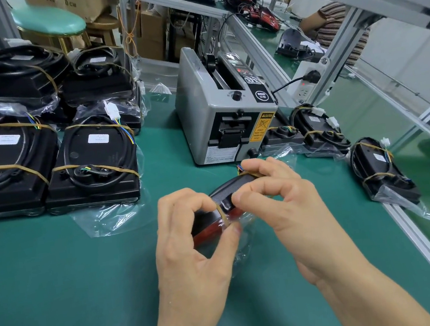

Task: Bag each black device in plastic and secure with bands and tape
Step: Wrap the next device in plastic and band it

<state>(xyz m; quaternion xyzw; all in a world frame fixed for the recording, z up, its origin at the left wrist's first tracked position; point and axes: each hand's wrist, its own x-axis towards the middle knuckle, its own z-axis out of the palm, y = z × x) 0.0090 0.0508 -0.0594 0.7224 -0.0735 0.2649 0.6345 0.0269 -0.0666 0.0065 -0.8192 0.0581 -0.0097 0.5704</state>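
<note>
Two hands at work mid-mat: left hand (190, 236) pinching the clear plastic bag (241, 243) against the black device (226, 196) inside it; right hand (275, 196) curled over the device's far end, fingertips pinching at a tan rubber band (221, 212). Held just above the green mat (61, 290), in front of the grey tape dispenser (219, 119). Stacked at left, bagged and banded devices (94, 161); lying at right, more bagged devices (380, 169).
</note>
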